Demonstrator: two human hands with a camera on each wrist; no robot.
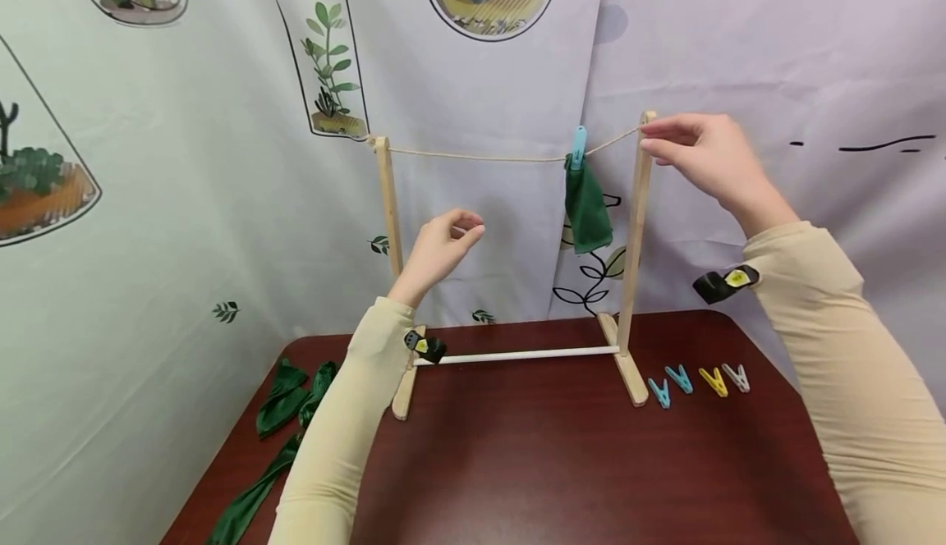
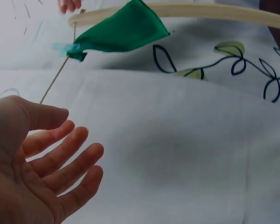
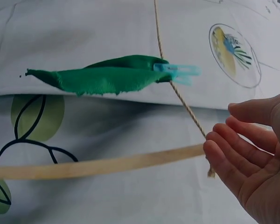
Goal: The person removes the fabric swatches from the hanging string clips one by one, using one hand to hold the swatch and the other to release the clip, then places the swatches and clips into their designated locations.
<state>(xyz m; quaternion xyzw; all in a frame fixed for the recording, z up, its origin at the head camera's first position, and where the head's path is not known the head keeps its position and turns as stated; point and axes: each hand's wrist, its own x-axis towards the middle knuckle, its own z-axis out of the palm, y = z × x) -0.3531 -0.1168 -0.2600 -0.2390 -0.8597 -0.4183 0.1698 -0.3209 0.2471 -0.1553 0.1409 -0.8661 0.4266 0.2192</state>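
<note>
A green cloth [image 1: 587,207] hangs from a thin rope [image 1: 473,157], held by a light blue clothespin [image 1: 579,148] near the rope's right end. The rope spans two wooden posts of a small drying rack [image 1: 634,241]. My right hand [image 1: 705,151] is beside the top of the right post, its fingers loosely bent and nothing gripped. In the right wrist view its fingertips [image 3: 214,149] overlap the post's end; whether they touch it I cannot tell. My left hand [image 1: 443,251] hovers in front of the rack near the left post, fingers relaxed around nothing.
On the dark red table [image 1: 517,455], several clothespins [image 1: 713,382] in blue, yellow and white lie right of the rack. More green cloths [image 1: 281,397] lie crumpled at the left edge. A white rod [image 1: 525,355] joins the rack's feet low down. Behind hangs a printed curtain [image 1: 473,93].
</note>
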